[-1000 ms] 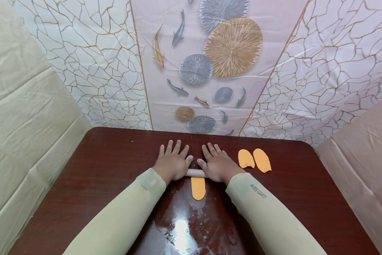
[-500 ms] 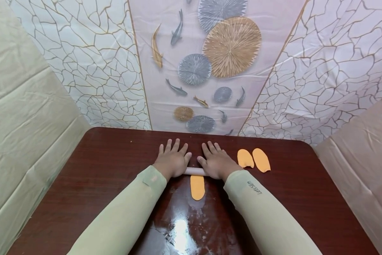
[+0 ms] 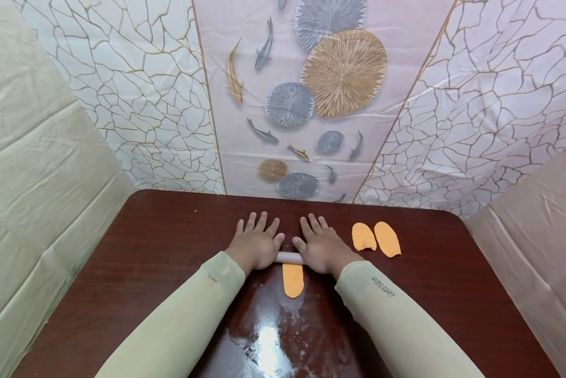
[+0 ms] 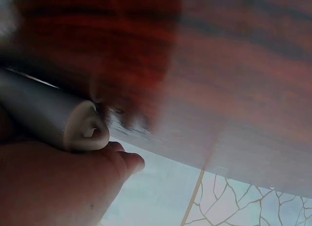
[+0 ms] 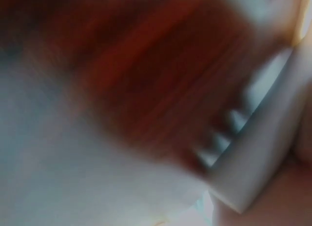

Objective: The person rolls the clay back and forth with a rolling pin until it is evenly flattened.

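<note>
A pale rolling pin point(image 3: 289, 258) lies crosswise under both palms in the head view. My left hand point(image 3: 255, 244) presses on its left part with fingers straight and spread, and my right hand point(image 3: 324, 247) presses on its right part the same way. From beneath the pin a flat orange dough strip point(image 3: 293, 281) with a rounded end reaches toward me; its far part is hidden. In the left wrist view the pin's hollow end point(image 4: 88, 130) sticks out beside the palm. The right wrist view is blurred, with the pin point(image 5: 258, 148) running along the palm.
Two flat orange dough pieces point(image 3: 364, 237) point(image 3: 387, 239) lie to the right of my right hand on the dark red table point(image 3: 169, 236). Patterned sheeting point(image 3: 160, 94) hangs behind the table. Whitish smears mark the glossy surface near me.
Both hands and the rolling pin shift slightly away and then back toward me over the dough strip. The two dough pieces at the right stay in place.
</note>
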`<state>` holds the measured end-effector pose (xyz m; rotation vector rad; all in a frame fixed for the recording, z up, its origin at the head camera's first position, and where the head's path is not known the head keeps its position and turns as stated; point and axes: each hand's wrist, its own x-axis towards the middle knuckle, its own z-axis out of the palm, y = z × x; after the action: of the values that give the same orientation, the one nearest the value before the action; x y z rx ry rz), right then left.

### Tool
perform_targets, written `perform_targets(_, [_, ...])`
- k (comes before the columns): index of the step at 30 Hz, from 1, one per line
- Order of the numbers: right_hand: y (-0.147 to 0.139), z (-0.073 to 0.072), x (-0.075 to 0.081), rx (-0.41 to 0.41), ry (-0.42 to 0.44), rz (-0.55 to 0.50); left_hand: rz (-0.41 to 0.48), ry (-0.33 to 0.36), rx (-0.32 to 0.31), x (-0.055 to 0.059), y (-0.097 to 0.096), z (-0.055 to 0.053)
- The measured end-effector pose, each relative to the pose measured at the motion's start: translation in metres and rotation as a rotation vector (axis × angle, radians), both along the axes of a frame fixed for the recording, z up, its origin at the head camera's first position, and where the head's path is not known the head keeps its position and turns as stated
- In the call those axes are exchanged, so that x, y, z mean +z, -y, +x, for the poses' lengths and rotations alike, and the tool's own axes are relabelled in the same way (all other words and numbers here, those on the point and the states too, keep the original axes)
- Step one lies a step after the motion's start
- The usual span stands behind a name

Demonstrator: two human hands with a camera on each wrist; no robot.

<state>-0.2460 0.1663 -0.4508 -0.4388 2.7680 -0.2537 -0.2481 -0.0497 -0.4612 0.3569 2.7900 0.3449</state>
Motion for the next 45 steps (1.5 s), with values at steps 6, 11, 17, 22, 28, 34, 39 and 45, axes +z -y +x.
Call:
perform_targets(6, [0.001,0.008,0.001,0.002,-0.017,-0.005,-0.014,0.011,-0.01,-0.002,0.001,0.004])
perform_targets(11, [0.0,0.013,0.0,-0.002,-0.03,-0.019,-0.027,0.022,-0.02,-0.001,0.001,0.008])
perform_targets(17, [0.001,0.017,-0.002,0.0,-0.033,-0.019,-0.033,0.021,-0.021,0.0,0.002,0.014])
perform_targets(22, [0.0,0.022,-0.003,0.001,-0.036,-0.016,-0.038,0.013,-0.026,-0.001,0.003,0.02])
perform_targets(28, [-0.002,0.03,-0.002,0.025,-0.058,-0.007,-0.036,-0.006,-0.029,0.003,0.002,0.031])
perform_targets(34, [-0.004,0.042,-0.002,0.042,-0.056,-0.019,-0.035,-0.033,-0.047,0.004,0.002,0.044])
perform_targets(39, [-0.003,0.051,-0.002,0.06,-0.077,-0.017,-0.03,-0.043,-0.053,0.003,0.004,0.053])
perform_targets(45, [-0.003,0.065,0.001,0.076,-0.075,-0.013,-0.044,-0.035,-0.078,0.006,0.004,0.064])
